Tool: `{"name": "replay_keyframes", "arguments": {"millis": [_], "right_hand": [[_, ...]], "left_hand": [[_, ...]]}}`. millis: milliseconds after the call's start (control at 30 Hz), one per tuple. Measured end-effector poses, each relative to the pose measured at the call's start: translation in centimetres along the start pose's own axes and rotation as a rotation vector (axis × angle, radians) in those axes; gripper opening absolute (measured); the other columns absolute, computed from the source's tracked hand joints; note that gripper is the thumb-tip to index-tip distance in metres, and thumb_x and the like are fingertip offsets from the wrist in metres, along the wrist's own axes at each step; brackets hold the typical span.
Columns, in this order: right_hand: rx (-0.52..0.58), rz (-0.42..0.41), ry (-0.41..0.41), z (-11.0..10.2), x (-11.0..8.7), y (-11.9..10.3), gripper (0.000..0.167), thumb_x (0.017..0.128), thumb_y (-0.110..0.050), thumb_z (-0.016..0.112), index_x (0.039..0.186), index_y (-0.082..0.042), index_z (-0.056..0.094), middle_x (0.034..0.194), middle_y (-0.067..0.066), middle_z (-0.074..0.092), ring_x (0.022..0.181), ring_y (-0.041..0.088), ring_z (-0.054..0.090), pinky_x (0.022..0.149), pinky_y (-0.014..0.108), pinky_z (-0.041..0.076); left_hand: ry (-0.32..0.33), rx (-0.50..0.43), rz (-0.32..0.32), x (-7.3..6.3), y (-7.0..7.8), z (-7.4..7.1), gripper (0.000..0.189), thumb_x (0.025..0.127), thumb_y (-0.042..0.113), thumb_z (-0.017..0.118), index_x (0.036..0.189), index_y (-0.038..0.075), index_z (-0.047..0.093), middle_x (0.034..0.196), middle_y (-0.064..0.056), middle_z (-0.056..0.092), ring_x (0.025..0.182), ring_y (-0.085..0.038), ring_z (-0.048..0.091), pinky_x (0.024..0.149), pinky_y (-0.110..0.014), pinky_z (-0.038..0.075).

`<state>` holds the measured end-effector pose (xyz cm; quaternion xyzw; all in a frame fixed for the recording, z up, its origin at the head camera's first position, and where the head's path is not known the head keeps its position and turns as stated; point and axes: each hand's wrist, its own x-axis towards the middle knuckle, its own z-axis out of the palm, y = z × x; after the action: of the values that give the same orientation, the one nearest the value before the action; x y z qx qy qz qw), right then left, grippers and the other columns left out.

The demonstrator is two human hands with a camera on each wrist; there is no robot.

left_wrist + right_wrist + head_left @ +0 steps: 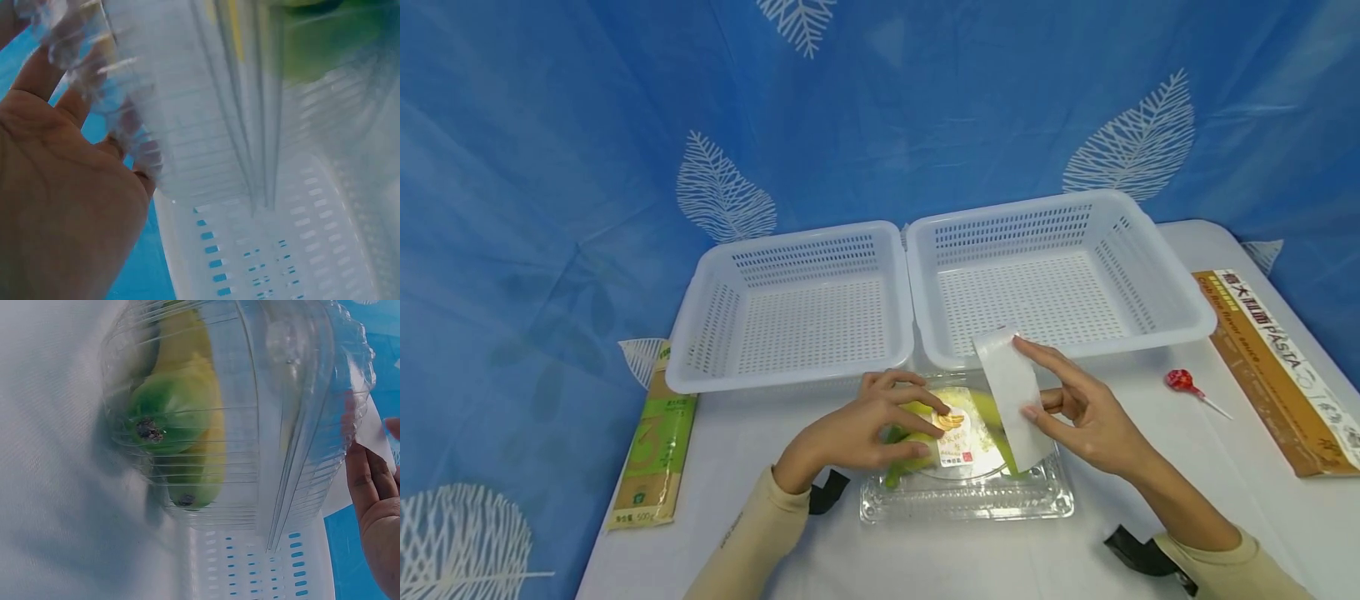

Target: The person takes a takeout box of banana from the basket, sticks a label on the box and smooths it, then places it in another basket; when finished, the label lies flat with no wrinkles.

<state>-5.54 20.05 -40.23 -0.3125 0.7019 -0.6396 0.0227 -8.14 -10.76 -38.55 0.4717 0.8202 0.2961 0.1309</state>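
A clear plastic clamshell box holds yellow-green fruit and lies closed on the table in front of the baskets. On its lid is a label printed with bananas. My left hand rests on the lid, fingertips touching the label's left part, fingers extended and slightly bent. At the box's right side, my right hand pinches a white paper slip between thumb and fingers. The slip stands tilted over the label's right side. In the left wrist view, fingers show partly through the box's clear plastic.
Two white perforated baskets, left and right, stand side by side behind the box. A green noodle packet lies far left. At right are a red lollipop and a brown pasta box. A blue leaf-patterned curtain hangs behind.
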Motion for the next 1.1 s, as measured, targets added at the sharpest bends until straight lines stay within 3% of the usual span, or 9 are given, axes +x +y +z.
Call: {"name": "replay_keyframes", "arguments": {"millis": [167,300,400,633,867,967,1100], "right_hand": [[-0.046,0.039,0.057,0.2,0.0,0.0,0.07,0.085,0.021,0.059,0.148,0.004,0.035,0.149,-0.004,0.041,0.09,0.012,0.072,0.061,0.031,0.058],[-0.044,0.057,0.132,0.4,0.1,-0.1,0.061,0.086,0.018,0.06,0.143,0.004,0.043,0.142,-0.005,0.05,0.073,0.015,0.071,0.048,0.031,0.054],[-0.006,0.062,0.143,0.4,0.0,-0.1,0.059,0.088,0.018,0.057,0.143,0.004,0.044,0.141,-0.005,0.051,0.067,0.018,0.072,0.044,0.031,0.053],[0.154,0.092,-0.028,0.2,-0.3,-0.1,0.062,0.092,0.019,0.048,0.15,0.001,0.033,0.149,-0.004,0.042,0.072,0.023,0.074,0.046,0.036,0.054],[0.291,0.129,-0.257,-0.2,-0.6,-0.2,0.058,0.093,0.02,0.044,0.148,0.002,0.037,0.148,-0.001,0.044,0.069,0.026,0.073,0.062,0.034,0.057],[0.334,0.127,-0.307,-0.4,-0.6,-0.3,0.057,0.092,0.021,0.043,0.146,0.002,0.04,0.148,-0.002,0.046,0.068,0.024,0.073,0.072,0.03,0.058],[0.37,0.047,-0.351,-0.4,-0.5,-0.1,0.058,0.09,0.024,0.04,0.145,0.007,0.038,0.151,0.003,0.044,0.065,0.023,0.072,0.094,0.026,0.051]], "left_hand": [[0.057,-0.058,0.02,-0.1,0.2,-0.4,0.028,0.092,0.025,0.068,0.12,0.019,0.071,0.135,0.003,0.058,0.136,-0.026,0.037,0.108,-0.055,0.021],[0.165,-0.088,0.09,0.2,0.2,-0.8,0.029,0.091,0.021,0.07,0.12,0.016,0.07,0.135,-0.001,0.057,0.132,-0.02,0.042,0.107,-0.051,0.026],[0.226,-0.095,0.147,0.4,0.2,-1.1,0.029,0.089,0.017,0.071,0.118,0.013,0.07,0.133,-0.005,0.058,0.13,-0.019,0.044,0.107,-0.049,0.028],[0.267,-0.143,0.21,1.2,0.1,-2.1,0.032,0.087,0.013,0.072,0.119,0.011,0.069,0.134,-0.009,0.057,0.129,-0.021,0.045,0.107,-0.045,0.032],[0.194,-0.226,0.305,2.0,0.0,-2.8,0.024,0.091,0.011,0.066,0.115,0.01,0.071,0.151,-0.015,0.043,0.147,-0.029,0.028,0.118,-0.051,0.02],[0.147,-0.231,0.296,2.2,0.1,-2.8,0.022,0.094,0.016,0.064,0.114,0.012,0.072,0.153,-0.014,0.041,0.15,-0.029,0.019,0.119,-0.056,0.011],[0.142,-0.216,0.233,2.0,0.2,-2.8,0.021,0.091,0.015,0.067,0.111,0.013,0.074,0.138,-0.008,0.055,0.147,-0.027,0.025,0.114,-0.06,0.008]]}}
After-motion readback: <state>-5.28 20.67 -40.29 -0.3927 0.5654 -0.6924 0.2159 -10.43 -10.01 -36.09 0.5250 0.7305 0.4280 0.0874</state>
